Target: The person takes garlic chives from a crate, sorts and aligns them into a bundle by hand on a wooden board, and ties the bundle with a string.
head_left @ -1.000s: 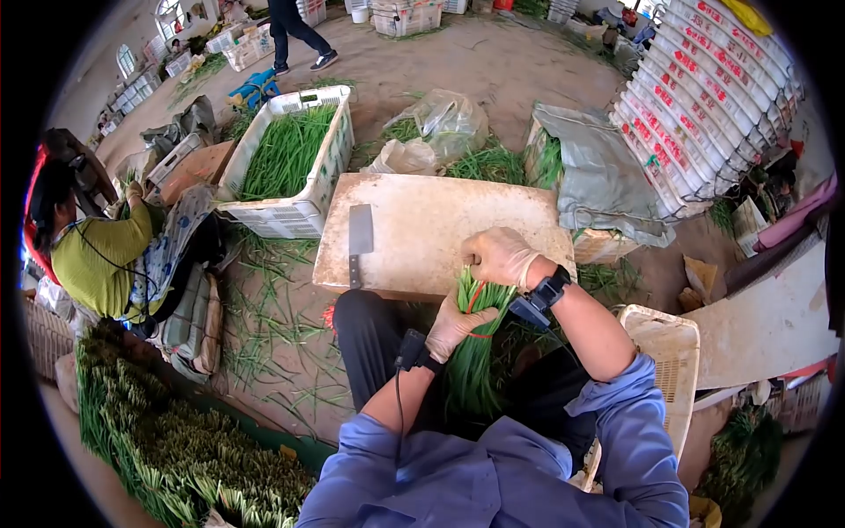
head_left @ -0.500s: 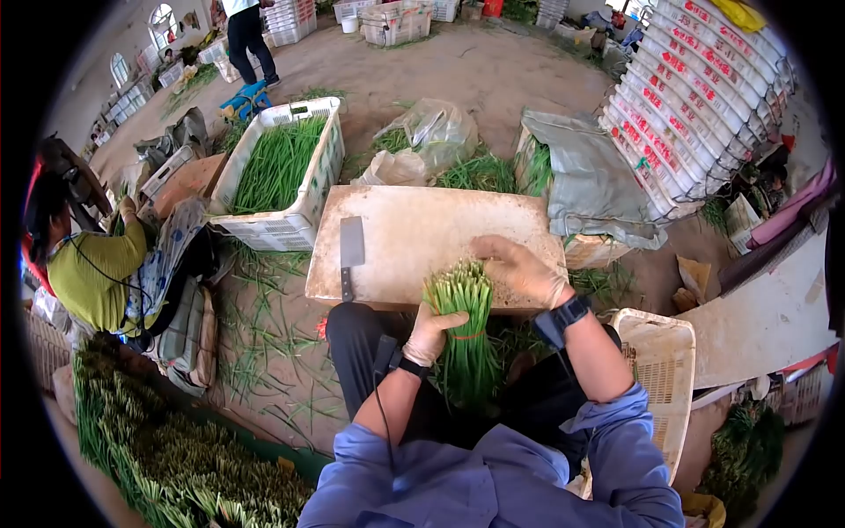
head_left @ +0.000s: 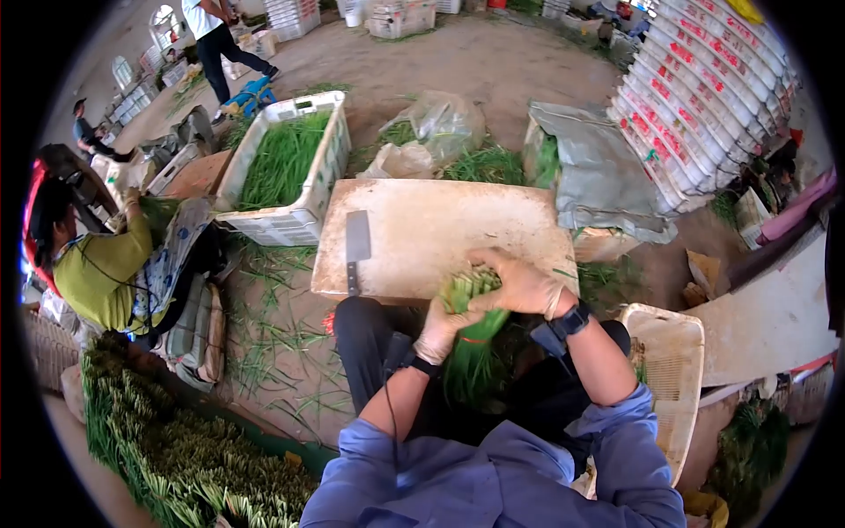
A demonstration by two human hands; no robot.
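A bundle of green chives [head_left: 475, 345], tied with a red band, stands upright between my knees at the near edge of the pale board [head_left: 519, 216]. Gloved, my left hand [head_left: 440, 330] is closed around it just above the band. My right hand [head_left: 525, 286], also gloved, grips the pale cut ends from the right with thumb and fingers, partly covering them. A cleaver [head_left: 357, 242] lies on the board's left side, its handle toward me.
Beyond the board stand a white crate of loose chives [head_left: 339, 132] and a plastic bag [head_left: 449, 123]. Stacked white crates [head_left: 704, 97] rise at right. Many bundles [head_left: 194, 431] fill the lower left. A co-worker in a yellow-green top [head_left: 101, 277] sits at left; an empty-handed-looking person [head_left: 211, 40] walks behind.
My right hand has come from beside the bundle onto its top and closed on it. The left hand keeps its hold. The person at the back has stepped left.
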